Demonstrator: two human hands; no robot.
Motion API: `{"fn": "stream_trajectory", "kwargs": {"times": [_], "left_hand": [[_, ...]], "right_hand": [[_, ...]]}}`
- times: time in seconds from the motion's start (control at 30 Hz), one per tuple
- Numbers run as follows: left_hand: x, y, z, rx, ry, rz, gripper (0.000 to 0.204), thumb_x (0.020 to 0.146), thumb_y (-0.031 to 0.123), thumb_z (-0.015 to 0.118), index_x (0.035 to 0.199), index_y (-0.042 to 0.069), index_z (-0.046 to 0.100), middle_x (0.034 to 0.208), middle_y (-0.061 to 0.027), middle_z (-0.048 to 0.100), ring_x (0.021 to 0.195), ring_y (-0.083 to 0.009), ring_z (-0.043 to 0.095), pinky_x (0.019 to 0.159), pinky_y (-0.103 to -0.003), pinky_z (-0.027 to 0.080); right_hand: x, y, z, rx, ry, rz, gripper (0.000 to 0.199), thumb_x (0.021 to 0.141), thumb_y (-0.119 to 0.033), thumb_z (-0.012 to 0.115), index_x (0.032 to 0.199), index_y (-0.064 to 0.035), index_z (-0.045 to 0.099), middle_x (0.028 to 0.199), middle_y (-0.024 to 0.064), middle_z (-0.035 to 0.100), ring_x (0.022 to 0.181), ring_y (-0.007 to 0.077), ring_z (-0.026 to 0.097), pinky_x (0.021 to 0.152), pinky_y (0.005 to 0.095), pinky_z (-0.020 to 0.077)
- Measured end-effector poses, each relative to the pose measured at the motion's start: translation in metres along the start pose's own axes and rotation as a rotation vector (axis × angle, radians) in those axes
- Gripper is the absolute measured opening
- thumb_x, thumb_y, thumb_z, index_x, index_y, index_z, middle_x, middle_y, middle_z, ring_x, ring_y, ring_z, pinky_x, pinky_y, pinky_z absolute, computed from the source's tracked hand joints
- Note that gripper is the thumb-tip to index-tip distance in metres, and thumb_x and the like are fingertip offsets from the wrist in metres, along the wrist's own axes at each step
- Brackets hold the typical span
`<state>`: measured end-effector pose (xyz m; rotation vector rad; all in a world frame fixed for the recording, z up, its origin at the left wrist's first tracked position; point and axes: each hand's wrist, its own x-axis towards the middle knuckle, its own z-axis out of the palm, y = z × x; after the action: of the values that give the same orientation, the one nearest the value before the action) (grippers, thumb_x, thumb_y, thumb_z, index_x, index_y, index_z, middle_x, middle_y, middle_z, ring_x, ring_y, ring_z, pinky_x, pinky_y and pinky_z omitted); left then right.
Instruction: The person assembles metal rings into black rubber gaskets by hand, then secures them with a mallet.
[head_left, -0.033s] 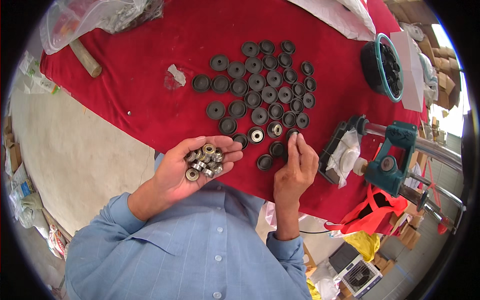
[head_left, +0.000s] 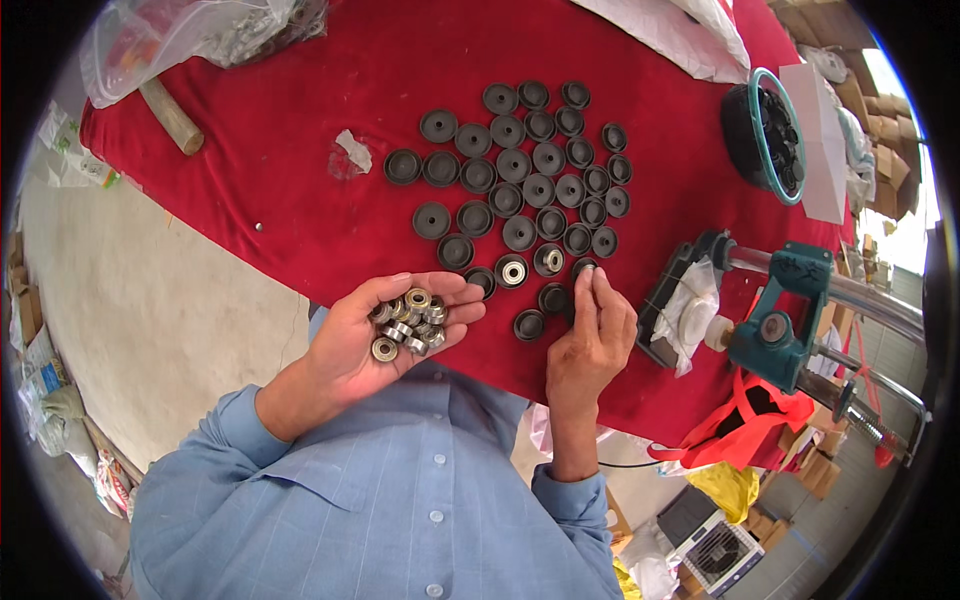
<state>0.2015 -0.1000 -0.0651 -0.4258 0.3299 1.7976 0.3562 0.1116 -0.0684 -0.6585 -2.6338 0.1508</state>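
My left hand (head_left: 375, 345) is held palm up and cupped, with a small pile of metal bearings (head_left: 408, 325) in it. Beside it, my right hand (head_left: 590, 345) rests on the red cloth (head_left: 300, 210), thumb and forefinger pinched on a black cap (head_left: 583, 268) at the near edge of the group. Several round black caps (head_left: 530, 170) lie in rows on the cloth beyond both hands. Two of the near caps (head_left: 514, 272) have a shiny bearing seated in the middle. Anything between my right fingertips is hidden.
A black bowl with a teal rim (head_left: 765, 130) holds dark parts at the far right. A teal hand press (head_left: 790, 320) stands at the table's right edge. A clear bag of metal parts (head_left: 190, 35) and a wooden handle (head_left: 170, 115) lie far left.
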Motion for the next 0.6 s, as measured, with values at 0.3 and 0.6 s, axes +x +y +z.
{"fn": "stream_trajectory", "kwargs": {"times": [0.3,0.6], "left_hand": [[0.000,-0.001,-0.001,0.009,-0.005,0.010,0.050,0.114,0.027,0.043,0.142,-0.010,0.060,0.152,-0.0279,0.058,0.143,-0.0404,0.056,0.119,-0.049,0.050],[0.000,0.001,-0.001,-0.035,-0.002,0.007,0.051,0.114,0.028,0.042,0.142,-0.011,0.058,0.151,-0.0287,0.058,0.143,-0.0406,0.056,0.118,-0.049,0.051]], "right_hand": [[0.020,-0.016,-0.009,0.110,-0.022,-0.072,0.046,0.084,0.002,0.066,0.128,-0.0045,0.076,0.126,0.0086,0.072,0.115,0.0295,0.065,0.102,0.0437,0.0457],[0.011,-0.028,0.007,-0.003,-0.076,-0.101,0.051,0.082,0.002,0.066,0.132,-0.0045,0.076,0.134,0.0064,0.070,0.118,0.0262,0.063,0.102,0.0405,0.0411]]}}
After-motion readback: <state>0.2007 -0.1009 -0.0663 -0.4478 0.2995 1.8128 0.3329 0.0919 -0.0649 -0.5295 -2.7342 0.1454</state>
